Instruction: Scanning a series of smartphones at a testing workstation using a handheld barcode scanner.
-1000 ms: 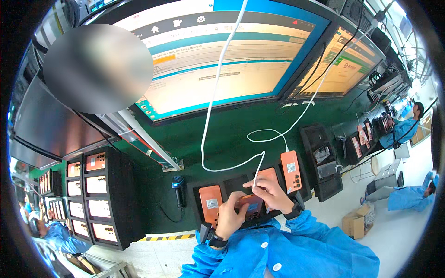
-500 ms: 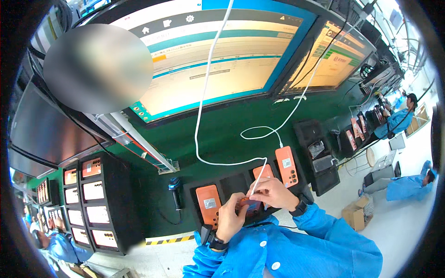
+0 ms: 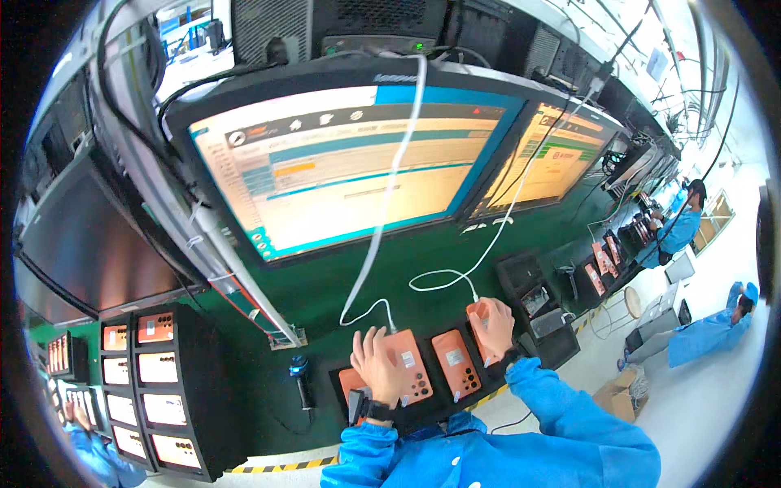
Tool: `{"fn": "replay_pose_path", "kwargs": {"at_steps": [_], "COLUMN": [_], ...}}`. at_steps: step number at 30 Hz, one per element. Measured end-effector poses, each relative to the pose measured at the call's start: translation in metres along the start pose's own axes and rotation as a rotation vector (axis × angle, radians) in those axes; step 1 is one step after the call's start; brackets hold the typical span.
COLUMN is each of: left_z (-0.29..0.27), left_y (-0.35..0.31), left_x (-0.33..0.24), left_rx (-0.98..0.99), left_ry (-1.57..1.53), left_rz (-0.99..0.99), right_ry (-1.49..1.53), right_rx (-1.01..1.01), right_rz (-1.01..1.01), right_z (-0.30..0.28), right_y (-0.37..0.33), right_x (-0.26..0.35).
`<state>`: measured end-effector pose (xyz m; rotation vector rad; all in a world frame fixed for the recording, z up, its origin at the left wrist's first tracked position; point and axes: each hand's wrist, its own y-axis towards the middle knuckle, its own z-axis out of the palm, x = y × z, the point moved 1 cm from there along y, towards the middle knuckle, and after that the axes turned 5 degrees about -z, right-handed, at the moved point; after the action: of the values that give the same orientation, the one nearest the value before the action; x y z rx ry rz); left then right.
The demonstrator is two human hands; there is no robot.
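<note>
Palm down, my left hand lies over the left part of the black tray, its fingers apart. It is beside an orange phone that has a white label and a white cable plugged into its top end. Partly under that hand and wrist shows another orange phone. My right hand is closed round the upper part of an orange phone at the tray's right end. A second white cable meets that phone's top. Between the hands rests an orange phone, back up.
Two lit monitors stand behind the green bench. A handheld scanner lies left of the tray, near a black rack of phones. Another black tray sits at right. Co-workers in blue are farther off.
My hands were together over a phone at the tray's middle; now they are apart. The right hand moved right to the end phone. The left cable now ends in the left phone. The view shifted.
</note>
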<state>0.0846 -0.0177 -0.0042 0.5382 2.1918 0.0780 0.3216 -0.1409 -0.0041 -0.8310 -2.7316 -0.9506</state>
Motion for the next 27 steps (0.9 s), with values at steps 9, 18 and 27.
{"fn": "replay_pose_path", "kwargs": {"at_steps": [9, 18, 27], "left_z": [0.027, 0.034, 0.036], "left_y": [-0.028, -0.017, -0.022], "left_x": [0.005, -0.002, -0.002], "left_rx": [0.098, 0.013, -0.015], "left_ry": [0.253, 0.297, 0.291], "left_rz": [-0.016, -0.008, -0.061], "right_ry": [-0.02, 0.533, 0.329], "right_rx": [0.295, 0.287, 0.386], "right_rz": [-0.056, -0.143, 0.382], "right_z": [0.074, -0.004, 0.111], "right_y": [0.027, -0.009, -0.088], "right_x": [-0.056, -0.062, -0.217]}}
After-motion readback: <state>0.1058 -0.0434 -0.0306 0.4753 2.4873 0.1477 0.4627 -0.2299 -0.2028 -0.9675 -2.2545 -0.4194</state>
